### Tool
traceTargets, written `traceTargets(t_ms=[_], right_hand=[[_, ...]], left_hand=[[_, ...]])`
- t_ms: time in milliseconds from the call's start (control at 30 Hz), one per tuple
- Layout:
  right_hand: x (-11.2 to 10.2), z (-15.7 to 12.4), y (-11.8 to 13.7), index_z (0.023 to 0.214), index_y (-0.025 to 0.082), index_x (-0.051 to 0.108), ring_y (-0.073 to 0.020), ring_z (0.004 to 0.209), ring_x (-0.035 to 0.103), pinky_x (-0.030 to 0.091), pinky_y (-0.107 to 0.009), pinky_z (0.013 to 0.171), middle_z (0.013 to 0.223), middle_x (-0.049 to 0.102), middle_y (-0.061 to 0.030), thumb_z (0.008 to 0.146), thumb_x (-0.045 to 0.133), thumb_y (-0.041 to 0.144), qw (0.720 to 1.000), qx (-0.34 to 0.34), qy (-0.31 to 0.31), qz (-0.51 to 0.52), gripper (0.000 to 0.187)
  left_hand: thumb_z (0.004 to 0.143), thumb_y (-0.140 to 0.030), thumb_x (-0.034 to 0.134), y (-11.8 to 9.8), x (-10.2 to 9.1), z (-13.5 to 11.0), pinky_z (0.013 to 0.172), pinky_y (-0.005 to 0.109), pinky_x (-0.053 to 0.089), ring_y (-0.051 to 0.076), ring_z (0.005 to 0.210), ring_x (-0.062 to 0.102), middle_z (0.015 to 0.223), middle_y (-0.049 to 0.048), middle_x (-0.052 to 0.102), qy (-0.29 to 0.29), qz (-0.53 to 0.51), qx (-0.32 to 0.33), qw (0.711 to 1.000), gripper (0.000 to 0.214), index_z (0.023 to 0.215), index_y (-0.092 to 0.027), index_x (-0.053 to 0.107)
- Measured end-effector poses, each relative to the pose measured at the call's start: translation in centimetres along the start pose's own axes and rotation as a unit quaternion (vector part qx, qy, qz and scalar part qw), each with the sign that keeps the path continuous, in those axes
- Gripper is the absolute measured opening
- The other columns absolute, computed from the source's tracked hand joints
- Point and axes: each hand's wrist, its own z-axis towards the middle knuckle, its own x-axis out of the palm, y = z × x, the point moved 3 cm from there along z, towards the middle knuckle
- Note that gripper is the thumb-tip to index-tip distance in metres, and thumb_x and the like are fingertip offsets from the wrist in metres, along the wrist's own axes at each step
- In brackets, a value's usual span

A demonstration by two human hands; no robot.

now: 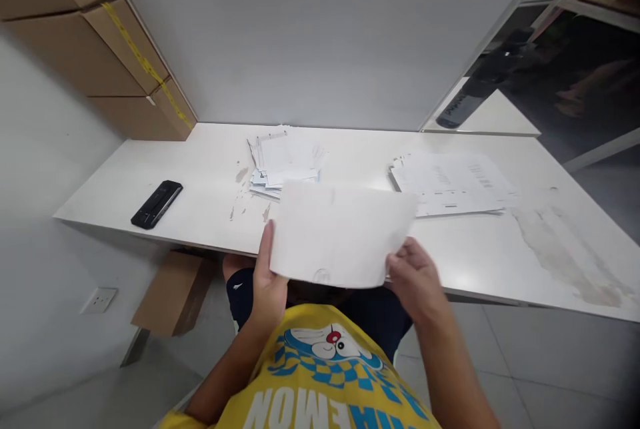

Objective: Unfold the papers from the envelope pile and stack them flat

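A white sheet of paper [343, 236] is held between my two hands above the front edge of the table. My left hand [270, 282] grips its left edge, thumb on top and the other fingers hidden beneath. At the lower right corner, my right hand [413, 276] pinches the sheet between thumb and fingers. Just past the sheet lies a loose pile of small papers [287, 156], partly covered by it. To the right rests a stack of printed sheets [453, 182], slightly fanned out.
A black phone [157, 204] lies at the left of the white table [210, 216]. Cardboard boxes [105, 49] are stacked in the back left corner; another box [173, 292] sits below. A dark bottle [460, 106] lies or stands tilted in view at back right.
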Motion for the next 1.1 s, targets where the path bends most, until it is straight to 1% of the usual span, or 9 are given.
traceTargets(t_ms=[67, 167, 267, 367, 500, 600, 800, 933, 1100], right_hand=[[-2.5, 1.0, 0.9, 0.099, 0.023, 0.063, -0.0158, 0.078, 0.061, 0.049, -0.031, 0.077, 0.088, 0.066, -0.0008, 0.072, 0.077, 0.033, 0.991, -0.085, -0.098, -0.040, 0.032], [-5.1, 1.2, 1.3, 0.095, 0.020, 0.063, -0.0143, 0.075, 0.059, 0.047, -0.030, 0.075, 0.082, 0.063, 0.0000, 0.070, 0.077, 0.031, 0.971, -0.144, -0.172, -0.081, 0.031], [-7.2, 0.6, 1.7, 0.094, 0.019, 0.061, -0.0152, 0.078, 0.059, 0.047, -0.033, 0.080, 0.084, 0.063, 0.0000, 0.068, 0.076, 0.028, 0.960, -0.171, -0.210, -0.070, 0.031], [-8.4, -0.3, 3.7, 0.088, 0.020, 0.061, -0.0170, 0.079, 0.060, 0.047, -0.036, 0.082, 0.083, 0.063, 0.0004, 0.066, 0.075, 0.024, 0.942, -0.228, -0.242, -0.039, 0.027], [-7.4, -0.9, 5.6, 0.077, 0.022, 0.059, -0.0194, 0.076, 0.060, 0.047, -0.037, 0.078, 0.075, 0.063, -0.0013, 0.066, 0.073, 0.027, 0.938, -0.250, -0.229, -0.073, 0.018], [-7.1, -0.9, 4.5, 0.077, 0.022, 0.059, -0.0192, 0.077, 0.060, 0.047, -0.038, 0.081, 0.075, 0.063, -0.0008, 0.064, 0.073, 0.032, 0.949, -0.197, -0.229, -0.089, 0.021], [-8.4, -0.7, 4.2, 0.080, 0.021, 0.060, -0.0195, 0.088, 0.062, 0.043, -0.040, 0.094, 0.083, 0.066, -0.0013, 0.065, 0.073, 0.026, 0.956, -0.198, -0.201, -0.086, 0.021], [-8.5, 0.5, 3.6, 0.080, 0.021, 0.060, -0.0183, 0.082, 0.061, 0.044, -0.037, 0.086, 0.081, 0.066, -0.0013, 0.063, 0.073, 0.025, 0.964, -0.180, -0.181, -0.073, 0.021], [-8.7, 1.1, 1.6, 0.083, 0.021, 0.058, -0.0162, 0.081, 0.062, 0.042, -0.039, 0.094, 0.077, 0.065, 0.0010, 0.064, 0.072, 0.022, 0.967, -0.174, -0.185, -0.016, 0.024]], left_hand=[[0.097, -0.030, 0.045, 0.3, 1.3, 1.1, 0.092, 0.037, 0.056, 0.022, 0.122, 0.060, 0.148, 0.0165, 0.047, 0.053, -0.143, -0.058, 0.987, 0.070, 0.156, -0.030, 0.006], [0.092, -0.031, 0.053, 0.2, 4.0, 1.3, 0.100, 0.038, 0.052, 0.024, 0.129, 0.054, 0.147, 0.0154, 0.046, 0.113, -0.272, -0.104, 0.950, 0.075, 0.155, -0.030, 0.014], [0.091, -0.030, 0.056, -0.9, 6.1, 0.8, 0.102, 0.038, 0.049, 0.022, 0.122, 0.057, 0.130, 0.0134, 0.057, 0.075, -0.281, -0.113, 0.950, 0.067, 0.151, -0.026, 0.028], [0.091, -0.027, 0.057, -2.9, 7.4, 1.2, 0.100, 0.037, 0.049, 0.018, 0.106, 0.062, 0.111, 0.0089, 0.063, 0.056, -0.264, -0.057, 0.961, 0.049, 0.139, -0.025, 0.046], [0.091, -0.028, 0.058, -4.4, 9.3, 3.5, 0.089, 0.036, 0.055, 0.020, 0.096, 0.065, 0.101, 0.0083, 0.067, 0.107, -0.251, 0.032, 0.961, 0.026, 0.116, -0.024, 0.064], [0.091, -0.025, 0.056, -4.0, 9.9, 4.8, 0.080, 0.035, 0.058, 0.020, 0.088, 0.067, 0.091, 0.0079, 0.070, 0.078, -0.238, 0.029, 0.968, 0.015, 0.096, -0.021, 0.069], [0.086, -0.015, 0.058, -3.1, 10.1, 4.3, 0.097, 0.037, 0.054, 0.022, 0.109, 0.066, 0.115, 0.0074, 0.071, 0.120, -0.215, -0.011, 0.969, 0.029, 0.113, -0.022, 0.067], [0.092, -0.023, 0.052, -2.6, 10.2, 4.1, 0.094, 0.035, 0.054, 0.020, 0.104, 0.068, 0.107, 0.0071, 0.074, 0.136, -0.234, -0.068, 0.960, 0.022, 0.103, -0.020, 0.071], [0.095, -0.027, 0.049, -2.6, 9.7, 4.0, 0.090, 0.031, 0.054, 0.019, 0.099, 0.069, 0.101, 0.0066, 0.075, 0.125, -0.254, -0.041, 0.958, 0.026, 0.099, -0.021, 0.074]])
